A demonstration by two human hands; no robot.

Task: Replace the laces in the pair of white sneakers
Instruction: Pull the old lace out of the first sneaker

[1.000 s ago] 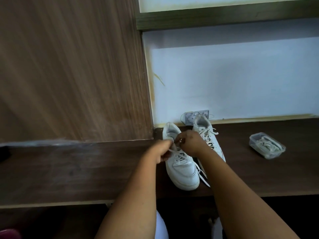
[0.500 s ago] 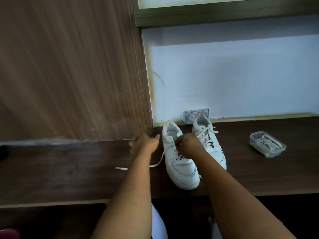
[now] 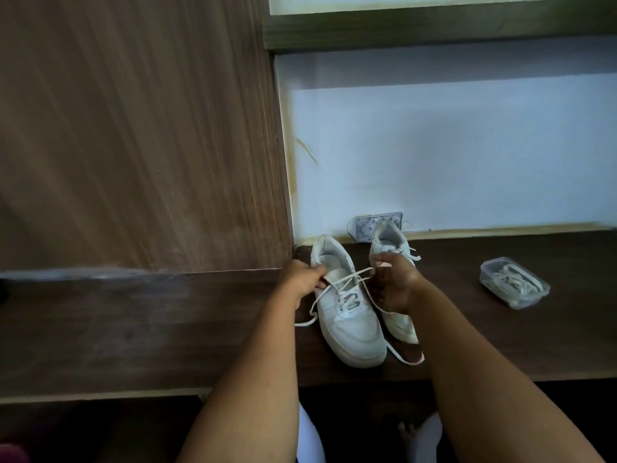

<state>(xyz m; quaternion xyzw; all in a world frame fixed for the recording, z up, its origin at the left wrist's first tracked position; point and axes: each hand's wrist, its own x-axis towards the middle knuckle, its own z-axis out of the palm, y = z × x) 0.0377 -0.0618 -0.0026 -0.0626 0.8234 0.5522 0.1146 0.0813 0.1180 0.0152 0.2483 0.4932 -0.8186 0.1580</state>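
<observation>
Left hand [image 3: 302, 279] back from the side, pinching the flat white lace [image 3: 347, 279] over the near white leather sneaker [image 3: 347, 312]. Right hand [image 3: 394, 282] likewise clamped on it. Off right, clear plastic tub [image 3: 514, 287] holding spare laces.

A dark wooden shelf [image 3: 133, 329] meets a wood panel [image 3: 133, 128] and white wall [image 3: 467, 155].

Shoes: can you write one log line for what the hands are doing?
left hand pinches lace | right hand pinches lace | left sneaker half laced
</observation>
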